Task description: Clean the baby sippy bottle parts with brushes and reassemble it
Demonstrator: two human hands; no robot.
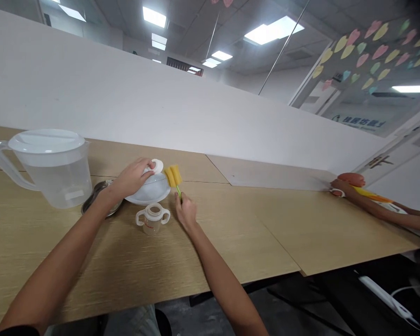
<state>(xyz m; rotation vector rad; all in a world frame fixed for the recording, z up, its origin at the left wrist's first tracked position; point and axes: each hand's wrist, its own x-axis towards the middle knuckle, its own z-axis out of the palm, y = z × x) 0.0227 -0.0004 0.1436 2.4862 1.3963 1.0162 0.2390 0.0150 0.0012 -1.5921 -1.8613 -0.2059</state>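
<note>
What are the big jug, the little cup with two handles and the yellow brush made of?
The jug looks like smooth plastic: its sides are cloudy but let light through. The cup seems plastic too, with a see-through body, though glass is possible. The brush has a dull, soft-looking yellow head, probably sponge, and a thin bright-green handle, perhaps plastic.

A small white piece (157,166) is held near the bowl (149,193) by the left hand (133,178). A yellow sponge brush (173,176) is gripped by the right hand (186,211).
</note>
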